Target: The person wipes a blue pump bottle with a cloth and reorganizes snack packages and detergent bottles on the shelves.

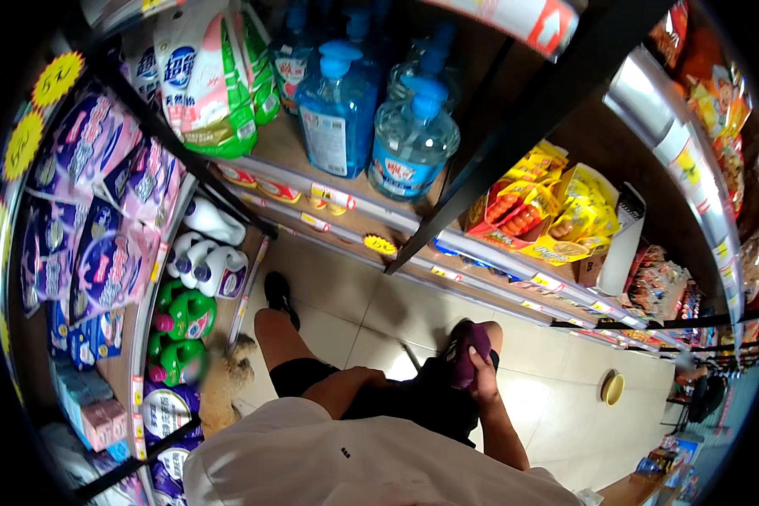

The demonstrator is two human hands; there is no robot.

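Note:
My right hand is closed around a dark purple, soft-looking thing, perhaps a folded cloth, above my right thigh. The thumb lies across its near side; its exact kind does not show. My left hand rests at my lap against the black shorts. Its fingers are too dark and hidden to make out.
Shelves curve around me. Blue pump bottles stand ahead, yellow snack packs to the right, purple packs and green jugs to the left. A light-brown furry animal is beside me; a yellow bowl sits on the tiles.

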